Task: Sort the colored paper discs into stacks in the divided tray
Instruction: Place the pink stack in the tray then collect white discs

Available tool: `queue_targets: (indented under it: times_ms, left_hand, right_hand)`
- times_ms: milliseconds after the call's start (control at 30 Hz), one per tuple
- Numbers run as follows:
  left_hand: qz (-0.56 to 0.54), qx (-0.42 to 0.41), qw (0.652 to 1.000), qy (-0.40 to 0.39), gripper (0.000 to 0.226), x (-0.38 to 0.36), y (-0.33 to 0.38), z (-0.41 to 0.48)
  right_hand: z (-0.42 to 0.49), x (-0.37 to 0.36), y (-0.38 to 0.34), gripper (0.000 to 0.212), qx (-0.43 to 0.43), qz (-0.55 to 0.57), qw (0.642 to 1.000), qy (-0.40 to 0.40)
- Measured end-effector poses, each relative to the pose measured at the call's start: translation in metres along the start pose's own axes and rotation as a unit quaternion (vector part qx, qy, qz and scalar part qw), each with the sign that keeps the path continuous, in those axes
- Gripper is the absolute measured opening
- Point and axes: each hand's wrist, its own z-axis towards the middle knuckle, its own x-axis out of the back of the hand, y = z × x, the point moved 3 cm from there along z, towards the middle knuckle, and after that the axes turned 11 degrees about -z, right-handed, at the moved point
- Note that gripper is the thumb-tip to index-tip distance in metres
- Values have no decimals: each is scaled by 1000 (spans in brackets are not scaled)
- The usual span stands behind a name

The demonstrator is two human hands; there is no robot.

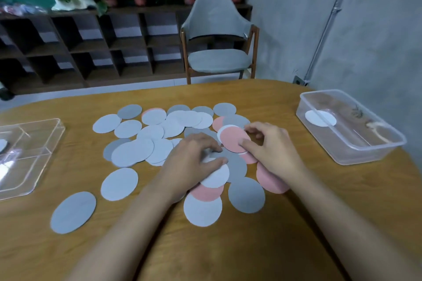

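Several paper discs in pale blue-white, grey and pink lie scattered and overlapping across the middle of the wooden table [319, 201]. My right hand [271, 146] pinches a pink disc [234, 139] between thumb and fingers, with a white disc right behind it. My left hand [194, 162] presses flat on a white disc [217, 175] in the pile, fingers curled over it. A clear divided tray [32, 157] sits at the left table edge, with a white disc partly visible in its far-left compartment.
A clear plastic tub [349, 125] with one white disc inside stands at the right. A loose grey disc [74, 212] lies at front left. A grey chair [219, 36] and dark shelves with plants stand beyond the table.
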Motion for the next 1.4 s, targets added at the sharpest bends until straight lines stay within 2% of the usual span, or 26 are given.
queue_targets:
  times_ms: [200, 267, 467, 600, 700, 800, 900, 967, 1167, 1300, 1400]
  left_hand:
    - [25, -11, 1000, 15, 25, 6, -5, -3]
    - [32, -14, 999, 24, 25, 9, -7, -3]
    - [58, -13, 998, 35, 23, 13, -10, -2]
    - [33, -9, 997, 66, 13, 12, -6, 1]
    - [4, 0, 996, 86, 14, 9, -2, 15]
    - [19, 10, 999, 40, 29, 0, 1, 36]
    - [65, 31, 997, -18, 41, -11, 6, 48]
    - [77, 40, 996, -21, 44, -14, 8, 50]
    - [7, 94, 996, 4, 55, -5, 2, 57]
    - [-94, 105, 987, 76, 12, 3, 0, 48]
    - [-191, 67, 971, 127, 13, 14, 6, 37]
  right_hand:
    - [24, -15, -3, 39, -30, -24, 998, -58]
    - [26, -11, -3, 33, -38, 0, 998, -57]
    - [22, -6, 2, 33, -69, 69, 995, -33]
    - [20, -5, 4, 33, -68, 97, 993, -24]
    - [19, -1, 8, 21, -76, 138, 987, -33]
    - [18, 9, 18, 11, -103, 197, 974, -32]
    - [19, 17, 31, 8, -140, 203, 969, -10]
    - [19, 17, 34, 7, -154, 196, 968, 5]
    - [21, 16, 36, 13, -171, 196, 965, 36]
    - [19, 13, 32, 20, -173, 226, 958, 0]
    - [17, 9, 28, 19, -178, 265, 947, -27]
